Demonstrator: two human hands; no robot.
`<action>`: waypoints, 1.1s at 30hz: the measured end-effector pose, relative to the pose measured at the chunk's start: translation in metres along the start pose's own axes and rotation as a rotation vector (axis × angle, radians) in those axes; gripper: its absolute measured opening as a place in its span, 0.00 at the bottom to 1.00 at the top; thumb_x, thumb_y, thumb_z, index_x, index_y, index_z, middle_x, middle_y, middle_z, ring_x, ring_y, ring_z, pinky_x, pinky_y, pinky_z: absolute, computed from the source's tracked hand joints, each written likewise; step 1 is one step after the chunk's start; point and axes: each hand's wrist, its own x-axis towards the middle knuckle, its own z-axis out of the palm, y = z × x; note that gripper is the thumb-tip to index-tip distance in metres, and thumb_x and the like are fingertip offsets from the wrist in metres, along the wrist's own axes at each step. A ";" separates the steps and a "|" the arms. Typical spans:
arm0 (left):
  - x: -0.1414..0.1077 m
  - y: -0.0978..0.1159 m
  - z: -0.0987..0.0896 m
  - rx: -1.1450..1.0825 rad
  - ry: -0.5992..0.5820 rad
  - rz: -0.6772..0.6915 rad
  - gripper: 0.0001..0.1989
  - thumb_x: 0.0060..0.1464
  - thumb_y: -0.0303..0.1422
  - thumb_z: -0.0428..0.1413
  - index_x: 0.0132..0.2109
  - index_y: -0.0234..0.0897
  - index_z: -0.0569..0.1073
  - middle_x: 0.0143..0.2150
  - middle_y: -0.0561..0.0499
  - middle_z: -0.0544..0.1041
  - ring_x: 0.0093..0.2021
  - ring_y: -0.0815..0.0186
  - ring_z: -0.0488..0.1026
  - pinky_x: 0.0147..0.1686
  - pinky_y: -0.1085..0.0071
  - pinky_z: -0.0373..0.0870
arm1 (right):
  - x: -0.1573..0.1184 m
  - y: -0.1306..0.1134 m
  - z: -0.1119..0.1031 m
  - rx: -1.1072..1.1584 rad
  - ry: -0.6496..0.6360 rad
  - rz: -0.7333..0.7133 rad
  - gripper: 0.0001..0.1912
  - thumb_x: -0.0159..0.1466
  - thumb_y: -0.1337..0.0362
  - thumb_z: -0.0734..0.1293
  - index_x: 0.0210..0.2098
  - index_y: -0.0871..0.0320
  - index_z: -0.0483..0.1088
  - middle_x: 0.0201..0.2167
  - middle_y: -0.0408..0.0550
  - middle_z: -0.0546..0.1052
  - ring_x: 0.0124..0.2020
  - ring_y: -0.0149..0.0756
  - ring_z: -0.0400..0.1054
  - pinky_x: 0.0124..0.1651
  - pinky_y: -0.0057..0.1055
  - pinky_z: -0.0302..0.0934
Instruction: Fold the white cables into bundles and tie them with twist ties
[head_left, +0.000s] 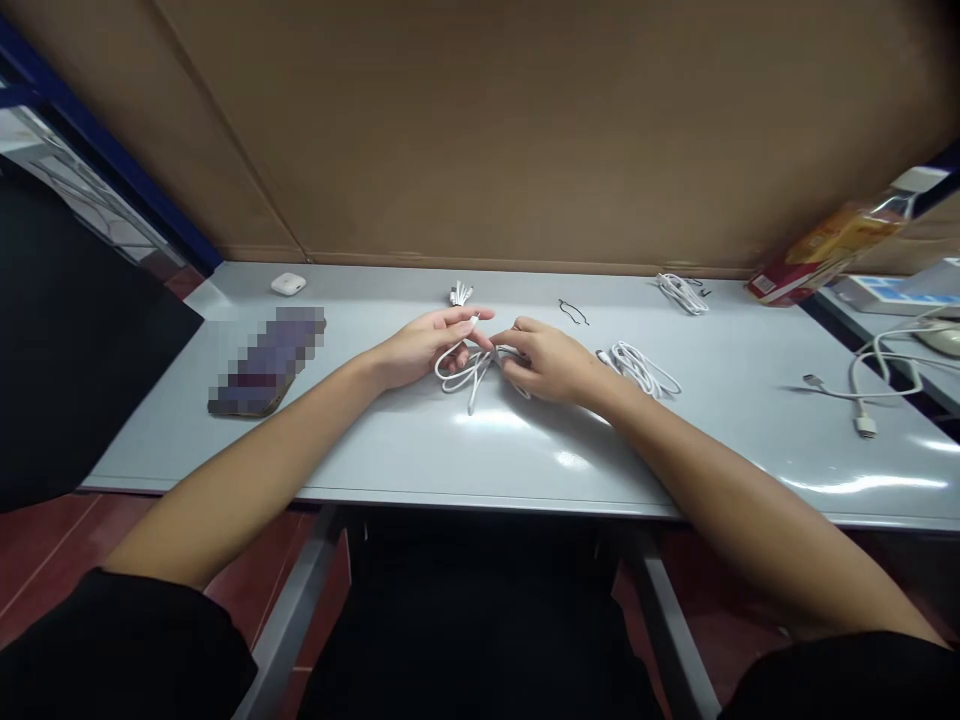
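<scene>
Just above the desk, a white charging cable (472, 376) in loose loops lies between my hands. My left hand (426, 348) pinches it near one connector end, the thumb on top and the index finger stretched beyond. From the other side, my right hand (553, 362) has its fingers bent around the bunched part of the same cable. Its fingertips partly cover the cable there. A coiled white cable (641, 368) rests beside my right wrist. Behind my left hand stands a small folded bundle of white cable (460, 293).
A blurred-out phone (262, 375) and a white earbud case (289, 284) lie left on the grey desk (420, 450). Black twist ties (574, 312) and another coiled cable (681, 293) lie towards the back. Right are a tilted bottle (832, 245) and a loose cable (862, 395).
</scene>
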 end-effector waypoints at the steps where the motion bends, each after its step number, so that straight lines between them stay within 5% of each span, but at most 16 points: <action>1: 0.000 0.000 0.000 -0.008 0.004 0.000 0.20 0.67 0.35 0.59 0.64 0.35 0.73 0.46 0.44 0.81 0.28 0.73 0.70 0.24 0.76 0.65 | 0.000 0.000 0.000 -0.018 -0.006 0.001 0.18 0.68 0.65 0.62 0.53 0.57 0.78 0.44 0.53 0.75 0.35 0.38 0.67 0.40 0.34 0.59; 12: -0.004 0.017 0.003 -0.316 0.079 0.105 0.16 0.63 0.30 0.58 0.58 0.35 0.74 0.27 0.59 0.64 0.21 0.75 0.60 0.21 0.78 0.60 | 0.000 0.003 -0.001 -0.191 0.026 0.023 0.12 0.68 0.63 0.65 0.48 0.55 0.77 0.46 0.52 0.75 0.30 0.35 0.64 0.33 0.33 0.52; 16: -0.004 0.012 0.004 0.080 0.173 0.121 0.18 0.62 0.36 0.59 0.57 0.37 0.75 0.24 0.60 0.57 0.21 0.72 0.55 0.20 0.76 0.54 | 0.000 0.000 -0.001 -0.251 -0.004 0.022 0.15 0.74 0.61 0.59 0.50 0.55 0.75 0.47 0.54 0.73 0.27 0.35 0.61 0.33 0.33 0.50; 22: -0.006 -0.001 0.011 0.801 0.123 0.216 0.15 0.56 0.43 0.66 0.41 0.37 0.78 0.30 0.54 0.69 0.27 0.70 0.60 0.28 0.73 0.56 | 0.001 0.002 -0.003 -0.252 -0.082 -0.020 0.19 0.76 0.60 0.54 0.49 0.56 0.75 0.43 0.54 0.71 0.27 0.36 0.59 0.33 0.34 0.51; 28: -0.005 0.002 0.009 0.777 0.027 0.185 0.18 0.66 0.45 0.55 0.34 0.35 0.77 0.25 0.55 0.64 0.25 0.70 0.57 0.27 0.72 0.53 | 0.003 0.008 -0.010 -0.085 -0.013 -0.028 0.19 0.75 0.58 0.56 0.45 0.57 0.78 0.39 0.52 0.73 0.35 0.40 0.66 0.38 0.33 0.56; 33: -0.008 0.007 0.005 0.709 -0.074 0.143 0.20 0.67 0.47 0.53 0.39 0.35 0.79 0.26 0.53 0.68 0.23 0.71 0.59 0.25 0.73 0.55 | 0.005 0.011 -0.009 -0.040 0.045 -0.092 0.18 0.74 0.59 0.58 0.44 0.59 0.78 0.38 0.52 0.73 0.35 0.39 0.66 0.39 0.33 0.56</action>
